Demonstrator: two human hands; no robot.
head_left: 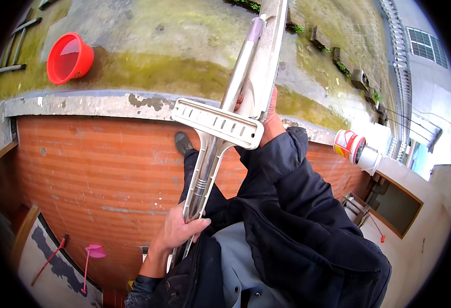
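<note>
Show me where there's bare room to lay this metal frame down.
Widest: the orange floor, bordered by the pale ledge, the shoe and, lower left, the pink paddle. Another: mossy ground between the red basin and the metal frame. Crowded: around the left hand and right hand, and by the red-and-white bucket.

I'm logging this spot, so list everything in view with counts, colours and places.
Metal frame: 1, silver-white, centre
Bucket: 1, red, upper left
Rack: 1, dark, upper left
Ground: 1, grey-green, top
Blocks: several, grey, upper right
Window: 1, dark, upper right
Tubs: 2, red-yellow and white, right
Framed panel: 1, grey, right
Ledge: 1, whitish, across middle
Floor: 1, orange, below ledge
Tools: 2, red and pink, lower left
Jacket: 1, black, lower middle
Shoe: 1, grey, left of frame
Hands: 2, bare, on frame
</note>
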